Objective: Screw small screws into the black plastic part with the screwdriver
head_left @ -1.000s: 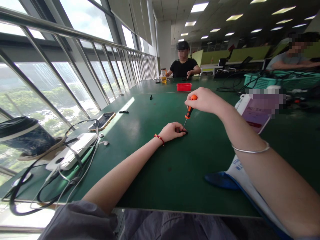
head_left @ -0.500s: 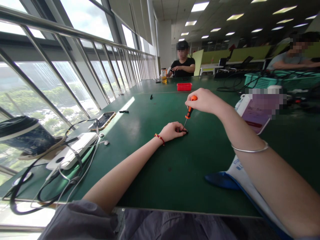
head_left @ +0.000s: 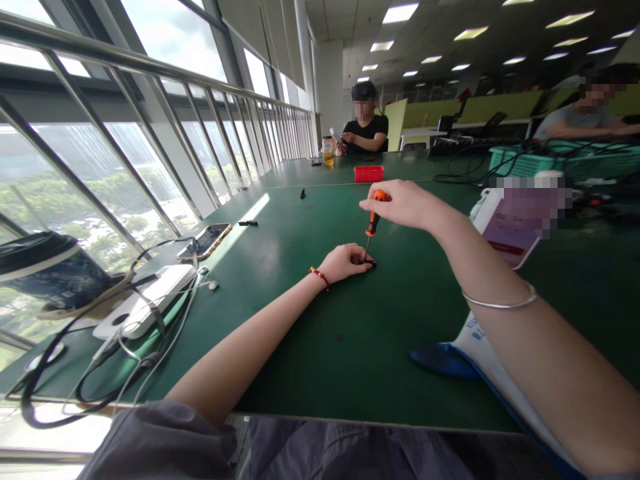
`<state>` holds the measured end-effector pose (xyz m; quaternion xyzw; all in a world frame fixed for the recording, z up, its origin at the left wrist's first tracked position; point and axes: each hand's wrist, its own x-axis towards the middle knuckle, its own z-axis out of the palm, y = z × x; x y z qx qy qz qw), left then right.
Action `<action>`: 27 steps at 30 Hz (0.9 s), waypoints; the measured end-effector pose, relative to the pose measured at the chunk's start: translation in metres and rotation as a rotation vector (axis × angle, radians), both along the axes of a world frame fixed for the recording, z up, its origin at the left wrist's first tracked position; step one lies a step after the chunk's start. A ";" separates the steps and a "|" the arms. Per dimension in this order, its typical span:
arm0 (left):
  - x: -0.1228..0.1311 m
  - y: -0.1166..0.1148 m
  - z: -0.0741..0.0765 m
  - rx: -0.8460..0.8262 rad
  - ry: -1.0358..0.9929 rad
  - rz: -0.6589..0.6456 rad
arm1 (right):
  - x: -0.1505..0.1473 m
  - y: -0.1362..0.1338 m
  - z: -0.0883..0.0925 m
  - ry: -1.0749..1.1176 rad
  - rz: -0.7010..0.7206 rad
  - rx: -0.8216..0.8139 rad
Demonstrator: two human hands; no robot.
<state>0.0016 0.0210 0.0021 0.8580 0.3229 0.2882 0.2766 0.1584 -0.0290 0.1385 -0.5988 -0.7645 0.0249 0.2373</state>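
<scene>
Right hand [head_left: 407, 203] on a screwdriver [head_left: 373, 221], left hand [head_left: 344, 263] on a small black part [head_left: 371, 264]

Fingers of the right hand are wrapped around the top of the orange-and-black handle, with the wrist bent above and beyond the left hand. From that grip the shaft runs steeply down, slightly tilted, to the black part beside the left fingertips; whether its tip is seated in anything is too small to tell. Low on the green table [head_left: 360, 340], the left hand pinches the part with its thumb and fingers, which hide some of it. A red beaded bracelet [head_left: 320, 277] circles the left wrist, and a silver bangle [head_left: 500, 303] the right forearm.

Beyond the left hand, toward its left, lie a black strip [head_left: 248, 223] and another small black piece [head_left: 303, 194], well apart from each other. Farther left of that hand rest a phone [head_left: 213, 240] and a white device [head_left: 145, 301] tangled with cables. Straight beyond both hands stands a red tray [head_left: 369, 177]; past it, a co-worker in black [head_left: 367, 130] holds a white object [head_left: 335, 135]. Under the right forearm lies a blue-and-white bag [head_left: 445, 360].
</scene>
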 end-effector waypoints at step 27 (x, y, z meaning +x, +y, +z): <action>0.001 -0.003 0.003 -0.021 -0.014 0.006 | -0.006 -0.001 -0.003 -0.023 -0.025 0.069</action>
